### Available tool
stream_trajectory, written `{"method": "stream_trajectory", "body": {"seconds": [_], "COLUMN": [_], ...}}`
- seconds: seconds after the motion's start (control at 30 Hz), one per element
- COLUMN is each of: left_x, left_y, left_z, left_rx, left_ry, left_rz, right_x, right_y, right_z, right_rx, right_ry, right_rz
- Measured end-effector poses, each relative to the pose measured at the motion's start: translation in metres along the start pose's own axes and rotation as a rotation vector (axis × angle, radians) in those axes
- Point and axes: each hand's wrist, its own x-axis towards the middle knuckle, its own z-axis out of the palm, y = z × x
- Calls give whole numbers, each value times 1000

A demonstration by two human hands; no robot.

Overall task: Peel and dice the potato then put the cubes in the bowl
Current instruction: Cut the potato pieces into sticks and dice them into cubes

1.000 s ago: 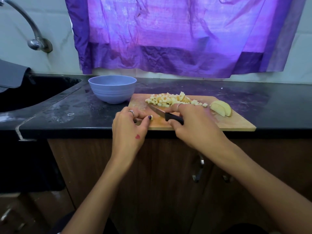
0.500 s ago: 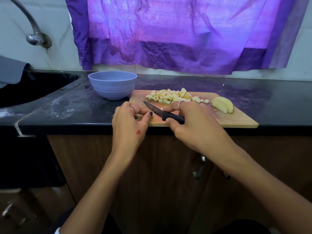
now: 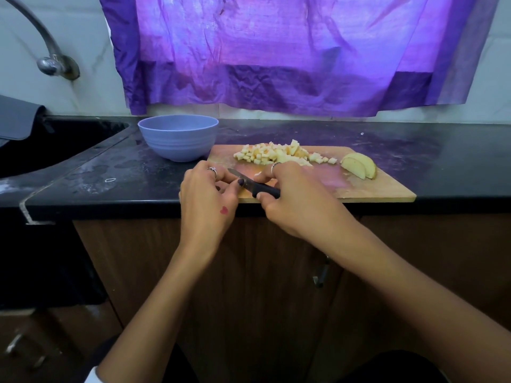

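Head view: right hand grip round one knife (left hand grip unclear), two potato wedges.

black counter, cutting board, bowl

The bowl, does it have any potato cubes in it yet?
Cannot tell. The bowl stands upright, but its inside is hidden. The cubes lie piled on the board.

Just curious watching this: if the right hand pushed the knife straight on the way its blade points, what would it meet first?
Probably the left hand: the right hand aims the knife at its fingers, though depth is unclear.
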Motion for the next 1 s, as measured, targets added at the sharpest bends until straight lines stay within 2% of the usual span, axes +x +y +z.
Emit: {"method": "stream_trajectory", "body": {"seconds": [0.17, 0.27, 0.43, 0.57, 0.63, 0.73, 0.87, 1.0], "left_x": [1, 5, 35, 62, 70, 73, 69, 73], "left_y": [-4, -5, -2, 4, 2, -3, -9, -16], "left_z": [1, 2, 5, 10, 14, 15, 11, 17], "left_rx": [-13, 61, 265, 378, 384, 271, 119, 264], "left_ry": [3, -10, -112, -154, -146, -100, -32, -114], "left_rz": [-3, 16, 80, 84, 83, 61, 1, 30], "right_x": [5, 7, 8, -4, -7, -2, 30, 63], "right_y": [-2, 8, 45, 77, 87, 92, 86, 84], "right_z": [-6, -14, -39, -58, -61, -57, -40, -23], "right_rx": [-233, -459, -222, -236, -205, -213, -293, -419], "right_ry": [-26, 104, 214, 171, 101, 14, 66, 142], "right_rz": [-61, -119, 46, -7, -76, -157, -213, -169]}}
